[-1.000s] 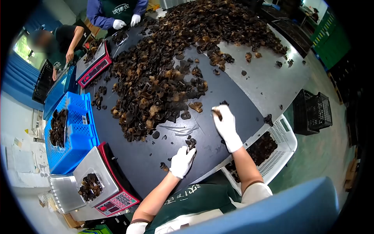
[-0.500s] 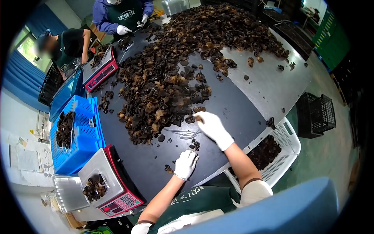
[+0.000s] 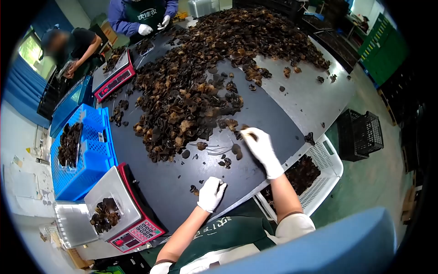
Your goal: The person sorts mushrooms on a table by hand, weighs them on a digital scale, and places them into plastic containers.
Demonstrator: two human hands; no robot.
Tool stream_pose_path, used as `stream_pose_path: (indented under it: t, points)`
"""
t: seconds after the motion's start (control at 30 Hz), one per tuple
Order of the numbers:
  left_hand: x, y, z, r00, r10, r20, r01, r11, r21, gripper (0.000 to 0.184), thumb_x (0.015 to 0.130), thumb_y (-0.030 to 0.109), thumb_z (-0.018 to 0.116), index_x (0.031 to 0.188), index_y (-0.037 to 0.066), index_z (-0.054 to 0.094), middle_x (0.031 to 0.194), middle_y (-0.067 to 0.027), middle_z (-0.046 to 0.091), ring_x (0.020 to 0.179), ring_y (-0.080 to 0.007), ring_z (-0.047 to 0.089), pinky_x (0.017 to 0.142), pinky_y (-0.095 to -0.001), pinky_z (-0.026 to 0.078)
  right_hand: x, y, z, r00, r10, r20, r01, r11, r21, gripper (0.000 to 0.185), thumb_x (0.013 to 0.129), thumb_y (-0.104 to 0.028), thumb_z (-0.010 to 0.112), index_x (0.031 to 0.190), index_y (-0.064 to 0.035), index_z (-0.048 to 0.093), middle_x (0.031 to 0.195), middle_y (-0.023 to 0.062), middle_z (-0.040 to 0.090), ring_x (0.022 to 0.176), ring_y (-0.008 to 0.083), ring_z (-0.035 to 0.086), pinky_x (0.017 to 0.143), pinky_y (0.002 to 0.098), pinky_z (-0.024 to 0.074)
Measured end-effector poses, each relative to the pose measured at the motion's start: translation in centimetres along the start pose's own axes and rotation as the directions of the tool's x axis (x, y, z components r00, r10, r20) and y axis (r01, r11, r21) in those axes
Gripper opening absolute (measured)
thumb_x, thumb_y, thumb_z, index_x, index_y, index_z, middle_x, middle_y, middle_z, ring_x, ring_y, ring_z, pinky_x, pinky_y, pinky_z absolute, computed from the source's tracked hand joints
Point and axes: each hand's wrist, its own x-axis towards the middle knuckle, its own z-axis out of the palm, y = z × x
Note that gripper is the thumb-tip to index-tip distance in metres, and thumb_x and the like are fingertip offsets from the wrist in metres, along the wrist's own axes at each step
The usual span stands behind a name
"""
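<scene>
My right hand point(image 3: 259, 145), in a white glove, is over the dark table mat point(image 3: 278, 123) at the near edge of a large heap of dried wood ear mushrooms point(image 3: 182, 105). Its fingers are pinched on a small brownish wood ear piece point(image 3: 245, 129), partly covered by the fingertips. My left hand point(image 3: 211, 194), gloved too, rests lower on the mat with its fingers curled in; whatever they may hold is hidden. Beside it lie small dark scraps point(image 3: 195, 189). Between the hands and the heap are loose wood ear pieces point(image 3: 236, 150) and clear plastic strips point(image 3: 216, 149).
A red scale point(image 3: 141, 230) bears a clear tray of wood ears point(image 3: 106, 214). Behind it stands a blue crate point(image 3: 86, 176). A white basket point(image 3: 335, 166) holds dark pieces at my right. Two people point(image 3: 145, 18) work across the table; black crates point(image 3: 360, 134) stand on the floor.
The view has shifted slightly. My right hand has moved a little right, away from the heap. Loose wood ear pieces now lie around the plastic strips. My left hand stays low on the mat, curled.
</scene>
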Motion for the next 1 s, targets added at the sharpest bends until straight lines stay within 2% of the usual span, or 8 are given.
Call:
stream_pose_path:
  t: [0.07,0.23,0.4,0.53,0.63,0.77,0.9,1.0]
  points:
    - [-1.0,0.9,-1.2,0.967,-0.232,0.102,0.246,0.957,-0.152,0.024,0.083,0.022,0.076,0.080,0.007,0.057,0.076,-0.0084,0.053,0.063,-0.0243,0.055,0.059,-0.0339,0.047,-2.3,2.2,-2.2,0.990,-0.079,-0.117,0.057,0.982,-0.178,0.015,0.087,-0.012,0.067,0.099,-0.0045,0.071,0.098,0.0124,0.072,0.089,0.0253,0.070,0.081,0.0316,0.0537]
    - [1.0,-0.4,-3.3,0.972,-0.231,0.040,0.233,0.969,-0.080,0.029,0.082,0.020,0.078,0.079,0.006,0.053,0.070,-0.0074,0.049,0.057,-0.0188,0.048,0.055,-0.0310,0.044,-8.1,4.9,-2.0,0.989,-0.145,-0.018,0.094,0.729,-0.678,0.013,0.085,-0.022,0.068,0.091,-0.0111,0.063,0.092,0.0083,0.061,0.080,0.0280,0.062,0.067,0.0396,0.0516]
    - [6.1,-1.6,-2.1,0.997,-0.070,0.025,0.071,0.997,-0.016,0.019,0.087,0.022,0.070,0.095,0.007,0.062,0.080,-0.0090,0.059,0.070,-0.0240,0.061,0.062,-0.0323,0.050,-8.7,3.4,-1.7,0.980,-0.196,0.021,0.156,0.702,-0.695,0.028,0.081,-0.033,0.073,0.094,-0.0108,0.063,0.103,0.0083,0.057,0.087,0.0268,0.057,0.068,0.0400,0.0502]
    - [10.3,0.4,1.2,0.985,0.019,0.171,-0.048,0.984,0.170,0.044,0.090,0.035,0.064,0.126,0.013,0.057,0.098,-0.0086,0.058,0.081,-0.0280,0.064,0.067,-0.0366,0.054,-8.5,5.4,-1.6,0.982,-0.188,-0.010,0.131,0.722,-0.679,0.022,0.083,-0.031,0.071,0.090,-0.0120,0.064,0.099,0.0065,0.059,0.084,0.0266,0.058,0.068,0.0396,0.0502]
    - [11.5,0.8,4.5,0.952,-0.011,0.307,-0.072,0.963,0.258,0.041,0.089,0.033,0.065,0.126,0.017,0.057,0.099,-0.0136,0.055,0.080,-0.0317,0.063,0.066,-0.0407,0.054,-8.4,6.4,-1.5,0.979,-0.198,-0.045,0.121,0.744,-0.657,0.017,0.082,-0.028,0.072,0.085,-0.0137,0.064,0.089,0.0048,0.061,0.079,0.0266,0.060,0.067,0.0403,0.0500]
    - [11.0,0.3,5.5,0.931,0.074,0.357,-0.163,0.961,0.224,0.024,0.088,0.031,0.065,0.104,0.014,0.059,0.097,-0.0126,0.053,0.080,-0.0303,0.062,0.064,-0.0408,0.053,-8.5,7.3,-2.0,0.972,-0.222,-0.080,0.139,0.814,-0.563,0.014,0.076,-0.021,0.074,0.080,-0.0142,0.062,0.079,0.0048,0.061,0.073,0.0274,0.061,0.064,0.0409,0.0500]
    - [12.2,-0.8,1.1,0.997,0.056,0.055,-0.067,0.971,0.230,0.018,0.087,0.029,0.066,0.094,0.013,0.060,0.098,-0.0111,0.054,0.079,-0.0292,0.062,0.064,-0.0383,0.054,-8.2,7.3,-2.1,0.975,-0.214,-0.068,0.143,0.826,-0.544,0.014,0.076,-0.017,0.074,0.083,-0.0131,0.062,0.080,0.0053,0.062,0.073,0.0272,0.062,0.065,0.0398,0.0506]
    - [12.7,-5.0,-1.7,0.984,-0.174,0.028,0.147,0.898,0.416,0.018,0.086,0.025,0.067,0.099,0.014,0.059,0.100,-0.0109,0.055,0.081,-0.0307,0.064,0.064,-0.0420,0.054,-8.0,7.1,-2.1,0.976,-0.202,-0.085,0.131,0.849,-0.511,0.019,0.077,-0.015,0.073,0.094,-0.0124,0.064,0.083,0.0059,0.064,0.074,0.0275,0.063,0.068,0.0393,0.0517]
